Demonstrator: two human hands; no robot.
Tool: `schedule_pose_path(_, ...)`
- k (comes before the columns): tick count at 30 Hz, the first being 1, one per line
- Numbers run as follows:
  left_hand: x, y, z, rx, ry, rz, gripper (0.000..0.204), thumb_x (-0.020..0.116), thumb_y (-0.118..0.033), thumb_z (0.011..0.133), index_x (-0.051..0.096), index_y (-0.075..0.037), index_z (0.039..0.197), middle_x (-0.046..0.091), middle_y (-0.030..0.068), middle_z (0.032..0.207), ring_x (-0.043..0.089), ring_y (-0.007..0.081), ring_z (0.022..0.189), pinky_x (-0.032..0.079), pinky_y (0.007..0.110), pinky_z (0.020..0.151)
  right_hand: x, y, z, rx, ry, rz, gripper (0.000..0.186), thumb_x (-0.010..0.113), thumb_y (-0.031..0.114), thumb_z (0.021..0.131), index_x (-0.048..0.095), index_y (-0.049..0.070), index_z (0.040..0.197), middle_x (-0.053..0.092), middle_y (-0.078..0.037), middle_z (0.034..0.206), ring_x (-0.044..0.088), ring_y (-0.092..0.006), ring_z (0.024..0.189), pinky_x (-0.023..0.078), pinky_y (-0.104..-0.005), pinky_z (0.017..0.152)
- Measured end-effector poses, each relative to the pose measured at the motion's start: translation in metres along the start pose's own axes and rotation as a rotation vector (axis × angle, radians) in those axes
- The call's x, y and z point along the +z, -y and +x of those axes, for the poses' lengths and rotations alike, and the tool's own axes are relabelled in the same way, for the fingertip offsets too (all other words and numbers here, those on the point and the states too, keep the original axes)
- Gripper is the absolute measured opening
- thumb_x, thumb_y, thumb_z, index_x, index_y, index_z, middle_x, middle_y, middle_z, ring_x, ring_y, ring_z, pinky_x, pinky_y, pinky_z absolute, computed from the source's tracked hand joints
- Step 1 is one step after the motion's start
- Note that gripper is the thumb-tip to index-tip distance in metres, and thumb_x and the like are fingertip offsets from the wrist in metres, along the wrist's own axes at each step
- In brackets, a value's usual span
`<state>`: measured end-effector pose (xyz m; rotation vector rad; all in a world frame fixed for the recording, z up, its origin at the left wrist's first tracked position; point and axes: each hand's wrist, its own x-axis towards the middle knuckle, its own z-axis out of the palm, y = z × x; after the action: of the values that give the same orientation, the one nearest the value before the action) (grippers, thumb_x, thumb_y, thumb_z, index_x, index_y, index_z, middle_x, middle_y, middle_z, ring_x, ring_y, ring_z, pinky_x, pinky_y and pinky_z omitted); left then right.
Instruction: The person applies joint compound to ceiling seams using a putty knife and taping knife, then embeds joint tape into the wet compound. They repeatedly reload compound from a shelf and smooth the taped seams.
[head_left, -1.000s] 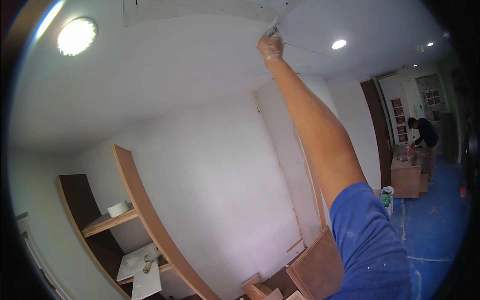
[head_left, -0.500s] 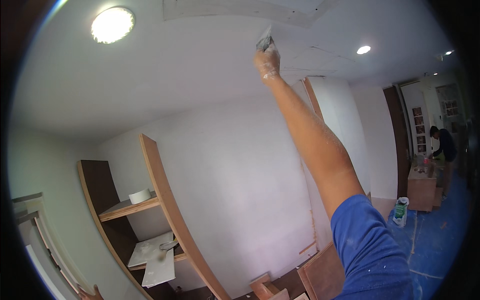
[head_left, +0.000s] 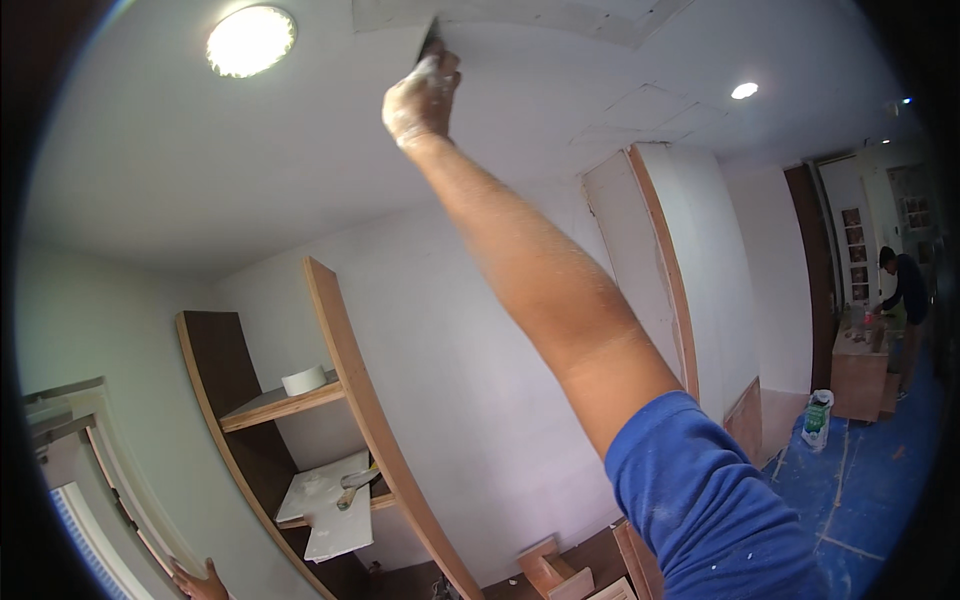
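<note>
My right hand [head_left: 422, 100], dusted with white, is raised overhead on an outstretched arm. Its fingers are closed round a putty knife [head_left: 431, 40], whose dark blade is at the white ceiling [head_left: 330, 110], just below a patched panel edge. Down at the lower left, my left hand [head_left: 203, 582] has its fingers spread against the wall beside the window frame [head_left: 105, 440]; its lower part is cut off by the picture's edge. Another scraper [head_left: 347, 496] with a light handle lies on a white, smeared board [head_left: 340, 532] on the lower shelf.
An open wooden shelf unit [head_left: 345, 360] leans in view at left, bearing a white tape roll [head_left: 304, 382]. Wood pieces [head_left: 548, 572] lie low at centre. At far right a person [head_left: 908, 290] bends over a wooden cabinet [head_left: 858, 385], near a bag [head_left: 817, 420] on blue floor sheeting [head_left: 850, 500].
My right hand has swept left across the ceiling with the putty knife. The view has shifted slightly, and more of my left hand shows.
</note>
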<state>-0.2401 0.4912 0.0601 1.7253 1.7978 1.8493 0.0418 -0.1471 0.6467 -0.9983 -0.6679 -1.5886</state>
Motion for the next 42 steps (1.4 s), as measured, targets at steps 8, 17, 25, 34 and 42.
schedule_pose_path(8,0.012,0.018,0.000,0.050,-0.019,-0.078,0.103,0.084,-0.035,0.084,0.019,-0.037,0.164,0.026,0.0257,0.165,0.029,0.0466,0.151,0.033,0.066,0.117,0.012,-0.016,-0.041,-0.196,0.090,-0.073,0.059,0.045,-0.004,0.092,0.033,-0.006,0.149,0.044,-0.028,0.141,0.047,-0.0455,0.129,0.049,-0.0500,0.112)
schedule_pose_path(17,0.007,0.014,-0.002,0.033,-0.025,-0.028,0.107,0.085,-0.035,0.081,0.019,-0.029,0.164,0.030,0.0236,0.163,0.030,0.0442,0.150,0.037,0.062,0.115,-0.015,0.007,-0.013,0.121,0.011,0.085,0.060,0.045,-0.006,0.093,0.023,0.001,0.150,0.035,-0.025,0.146,0.041,-0.0398,0.137,0.049,-0.0443,0.115)
schedule_pose_path(25,-0.015,0.008,0.005,0.171,-0.075,-0.110,0.102,0.089,-0.037,0.077,0.034,-0.015,0.160,0.042,0.0196,0.156,0.038,0.0410,0.145,0.037,0.056,0.118,0.086,0.034,-0.045,-0.220,0.051,-0.048,0.063,0.042,0.004,0.097,0.028,0.002,0.159,0.041,-0.031,0.152,0.046,-0.0473,0.137,0.036,-0.0492,0.122)
schedule_pose_path(34,-0.050,-0.026,-0.021,0.010,0.077,0.003,0.105,0.084,-0.055,0.078,0.025,-0.024,0.160,0.030,0.0295,0.159,0.034,0.0455,0.147,0.036,0.060,0.116,0.022,0.015,-0.297,0.093,0.886,0.691,0.040,0.060,0.011,0.097,0.056,0.001,0.135,0.067,-0.013,0.114,0.063,-0.0223,0.101,0.052,-0.0352,0.087)
schedule_pose_path(42,-0.032,-0.031,-0.017,0.085,0.051,-0.050,0.105,0.083,-0.054,0.080,0.023,-0.024,0.161,0.027,0.0323,0.159,0.029,0.0477,0.150,0.034,0.063,0.117,0.058,-0.030,-0.554,1.454,1.319,0.907,0.034,0.059,0.002,0.099,0.055,-0.006,0.131,0.065,-0.017,0.123,0.069,-0.0272,0.103,0.064,-0.0449,0.083)
